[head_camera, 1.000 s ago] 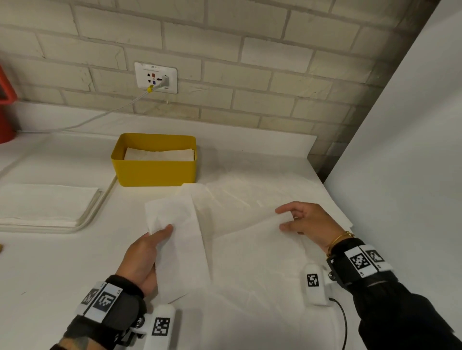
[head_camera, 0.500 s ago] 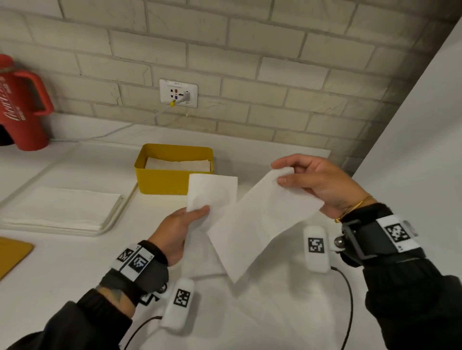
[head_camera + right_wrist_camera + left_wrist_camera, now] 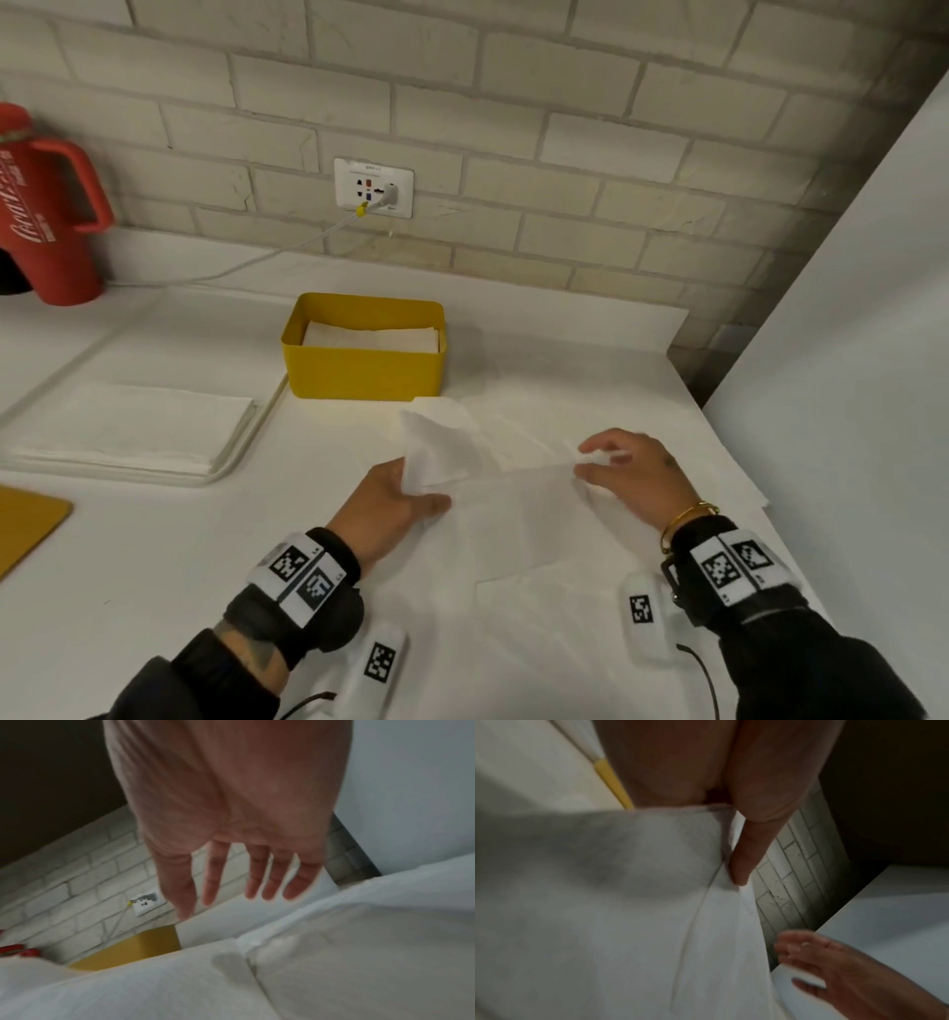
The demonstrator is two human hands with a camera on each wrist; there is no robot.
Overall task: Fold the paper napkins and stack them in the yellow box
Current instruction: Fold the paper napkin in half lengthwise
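White paper napkin (image 3: 452, 457) is mid-fold: your left hand (image 3: 390, 501) pinches its near-left end while the far end sticks up, just in front of the yellow box (image 3: 359, 367). Your right hand (image 3: 631, 475) hovers at the other end; the wrist view shows its fingers straight and spread, gripping nothing. I'd say you're on the folding step. Next up, probably lay it flat, press the crease, then drop it onto the napkins already in the box.
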